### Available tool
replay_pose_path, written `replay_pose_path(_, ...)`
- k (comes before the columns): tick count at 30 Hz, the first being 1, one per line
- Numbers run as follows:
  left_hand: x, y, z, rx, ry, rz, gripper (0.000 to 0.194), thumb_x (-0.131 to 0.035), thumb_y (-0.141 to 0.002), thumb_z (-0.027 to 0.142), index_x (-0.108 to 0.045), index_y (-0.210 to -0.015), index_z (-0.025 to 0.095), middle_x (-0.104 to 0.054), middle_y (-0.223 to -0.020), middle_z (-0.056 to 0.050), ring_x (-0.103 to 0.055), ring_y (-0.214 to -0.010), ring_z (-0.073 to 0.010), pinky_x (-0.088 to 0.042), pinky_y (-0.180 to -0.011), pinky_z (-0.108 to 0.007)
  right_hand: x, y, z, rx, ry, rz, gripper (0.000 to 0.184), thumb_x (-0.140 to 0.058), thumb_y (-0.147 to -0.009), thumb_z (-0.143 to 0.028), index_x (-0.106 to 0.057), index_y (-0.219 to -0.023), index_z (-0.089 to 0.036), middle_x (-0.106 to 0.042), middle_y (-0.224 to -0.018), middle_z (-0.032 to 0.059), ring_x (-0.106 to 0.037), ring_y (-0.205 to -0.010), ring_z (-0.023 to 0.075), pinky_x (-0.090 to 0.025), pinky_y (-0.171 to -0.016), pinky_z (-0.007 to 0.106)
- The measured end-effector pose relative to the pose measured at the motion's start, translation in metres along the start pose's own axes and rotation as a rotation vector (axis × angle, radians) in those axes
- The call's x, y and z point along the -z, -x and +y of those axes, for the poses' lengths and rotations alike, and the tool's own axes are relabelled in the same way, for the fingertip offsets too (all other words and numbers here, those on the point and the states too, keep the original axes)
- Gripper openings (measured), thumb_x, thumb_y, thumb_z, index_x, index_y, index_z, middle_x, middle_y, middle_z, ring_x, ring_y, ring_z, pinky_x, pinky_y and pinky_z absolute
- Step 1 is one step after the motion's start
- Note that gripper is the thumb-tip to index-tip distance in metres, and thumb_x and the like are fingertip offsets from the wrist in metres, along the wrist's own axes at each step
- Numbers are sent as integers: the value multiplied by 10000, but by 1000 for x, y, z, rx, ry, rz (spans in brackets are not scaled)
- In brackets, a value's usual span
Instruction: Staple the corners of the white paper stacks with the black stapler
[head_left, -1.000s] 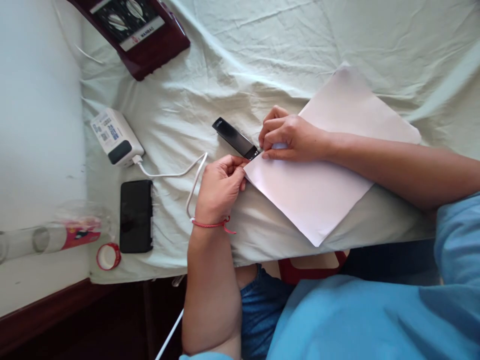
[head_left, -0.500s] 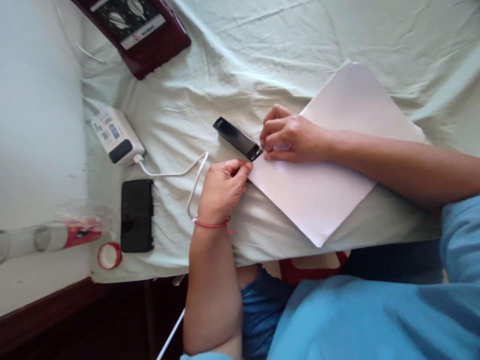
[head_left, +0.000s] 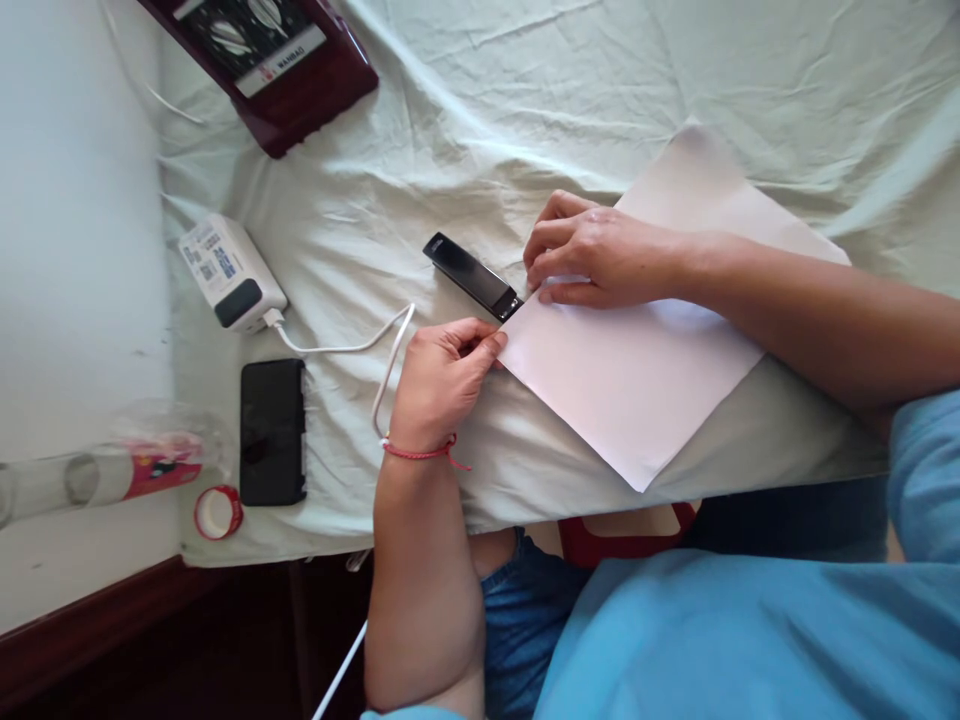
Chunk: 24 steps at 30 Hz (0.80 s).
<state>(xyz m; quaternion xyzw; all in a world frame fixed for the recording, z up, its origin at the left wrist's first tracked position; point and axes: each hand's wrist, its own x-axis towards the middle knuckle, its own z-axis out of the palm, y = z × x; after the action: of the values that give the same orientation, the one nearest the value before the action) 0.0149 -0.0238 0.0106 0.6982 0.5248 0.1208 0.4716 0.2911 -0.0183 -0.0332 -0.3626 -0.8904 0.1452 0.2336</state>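
Sheets of white paper lie slantwise on the cloth, one corner pointing left. My left hand, wearing a red string bracelet, pinches that corner between thumb and fingers. My right hand rests across the paper's upper left edge; its fingers are bent and closed over that edge, the thumb on top. A black stapler with a glossy top lies just beyond the pinched corner, its near end touching or just under the paper. The fingertips of my right hand are partly hidden.
A pale green cloth with wrinkles covers the table. To the left are a white power bank with a white cable, a black phone, a roll of tape and a clear bottle. A dark red appliance stands behind.
My right hand has shifted slightly right and away from me, its thumb lifting toward the paper's edge. The paper has moved a little with it. My left hand keeps its pinch.
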Motion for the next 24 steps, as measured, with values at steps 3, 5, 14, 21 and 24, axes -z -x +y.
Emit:
replay_pose_path(3,1,0,-1,-7,-2,4,238,-674,-917,300,-711,-711,187,-565,-617,40,-423,-586,-108,-316,-583,-265,3,0,9,4,32,35,554,-474,-1126,-583,-849,-1012,-192,-795,-1126,69,-636,-1188,226,-526,-1061,481)
replay_pose_path(5,0,-1,-2,16,10,10,239,-658,-924,294,-696,-713,189,-539,-607,43,-415,-580,-109,-297,-576,-270,6,1,15,17,34,38,597,-479,-1097,-633,-860,-966,-192,-805,-1078,50,-631,-1154,185,-516,-1048,432)
replay_pose_path(14,-13,-11,5,87,-165,131,287,-619,-968,200,-660,-684,199,-511,-563,51,-457,-617,-136,-353,-664,-293,7,2,11,-108,-15,40,472,-554,-1103,-520,-838,-902,-199,-784,-883,12,-643,-1118,185,-411,-1123,554)
replay_pose_path(21,-17,-14,15,87,-313,151,349,-595,-941,155,-605,-596,204,-565,-551,18,-516,-605,-155,-356,-673,-308,7,-11,-14,-376,182,21,280,-572,-1040,-210,-669,-777,-223,-773,-885,55,-620,-1216,260,-410,-1133,534)
replay_pose_path(24,-19,-13,15,85,-265,180,342,-574,-951,144,-614,-617,205,-582,-557,21,-518,-595,-149,-372,-664,-296,13,-13,-26,-379,242,23,378,-423,-1128,-262,-689,-861,-236,-779,-946,83,-598,-1305,272,-391,-1176,527)
